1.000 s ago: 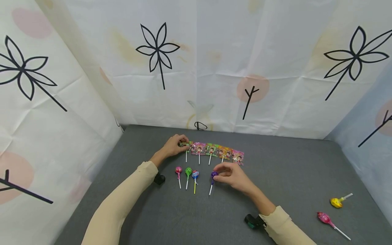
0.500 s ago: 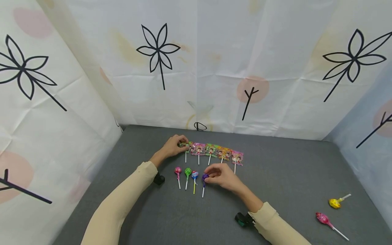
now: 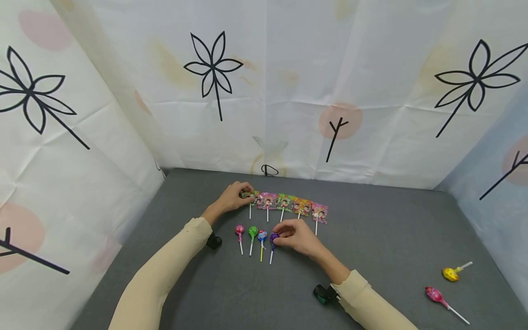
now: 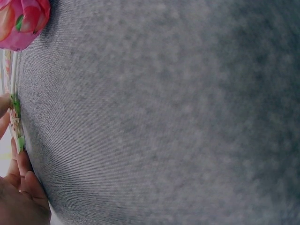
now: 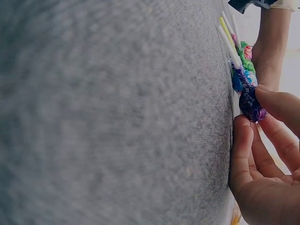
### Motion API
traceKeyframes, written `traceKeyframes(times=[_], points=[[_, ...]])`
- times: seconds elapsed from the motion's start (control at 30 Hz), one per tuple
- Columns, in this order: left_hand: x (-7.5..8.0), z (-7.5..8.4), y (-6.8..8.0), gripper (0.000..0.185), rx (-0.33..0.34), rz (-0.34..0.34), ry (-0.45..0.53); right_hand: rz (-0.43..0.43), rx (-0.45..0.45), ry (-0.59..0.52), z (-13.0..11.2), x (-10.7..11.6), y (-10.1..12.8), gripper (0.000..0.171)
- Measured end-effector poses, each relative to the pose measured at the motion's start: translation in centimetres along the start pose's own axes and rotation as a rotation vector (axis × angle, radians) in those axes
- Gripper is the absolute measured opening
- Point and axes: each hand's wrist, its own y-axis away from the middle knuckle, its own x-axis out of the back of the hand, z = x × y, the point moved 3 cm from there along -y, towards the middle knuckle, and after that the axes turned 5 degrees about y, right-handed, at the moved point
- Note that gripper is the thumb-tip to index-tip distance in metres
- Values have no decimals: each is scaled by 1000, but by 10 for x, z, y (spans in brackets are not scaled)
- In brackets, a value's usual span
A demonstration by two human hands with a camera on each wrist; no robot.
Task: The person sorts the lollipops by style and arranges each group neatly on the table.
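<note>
My right hand [image 3: 301,239] pinches the head of a purple round lollipop [image 5: 250,104] between thumb and fingers. Its white stick points toward me, and the head lies close to the grey table surface. Just left of it stand in a row a blue lollipop [image 3: 262,235] with a yellow stick, a green one [image 3: 253,231] and a pink one [image 3: 239,229]. Farther back, my left hand [image 3: 232,198] holds the wrapper of a flat green-wrapped lollipop [image 4: 17,107], partly hidden by the fingers. It is the leftmost of a back row of flat lollipops [image 3: 267,200] in printed wrappers.
On the right side of the grey table [image 3: 379,229] lie a yellow lollipop [image 3: 451,274] and a pink one [image 3: 435,294], apart from the rows. A white printed cloth [image 3: 288,137] hangs behind the table and along its sides.
My right hand has moved left with the purple lollipop, bringing it close beside the blue one. The rightmost flat lollipop's stick has come into view. My left hand has stayed in place.
</note>
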Motion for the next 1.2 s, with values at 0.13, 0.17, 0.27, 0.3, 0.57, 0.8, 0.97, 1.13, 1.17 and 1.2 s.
traceKeyframes(times=[0.13, 0.17, 0.27, 0.3, 0.57, 0.8, 0.97, 1.13, 1.17, 1.2], points=[[-2, -6, -1, 19, -9, 6, -10, 5, 7, 29, 0, -1, -2, 20], [-2, -6, -1, 19, -11, 8, -9, 7, 8, 36, 0, -1, -3, 19], [-1, -3, 0, 19, -13, 10, 6, 12, 1, 46, 1, -2, -4, 19], [0, -1, 0, 18, -13, 8, 9, 13, -1, 47, 1, -2, -4, 18], [3, 8, 2, 18, -7, -1, 16, 0, -12, 39, 0, 3, 1, 24], [5, 11, 3, 17, -15, 9, 30, -28, 7, 59, -7, 23, 17, 33], [5, 10, 2, 17, -6, 11, 35, -42, 23, 54, -11, 41, 32, 36], [2, 3, 0, 18, 5, -7, 28, -17, 11, 24, -10, 62, 47, 37], [0, 0, 0, 18, 8, -11, 22, -11, 3, 20, -9, 66, 51, 38], [-1, -3, -1, 18, 11, -15, 21, -7, -2, 13, -8, 71, 55, 38]])
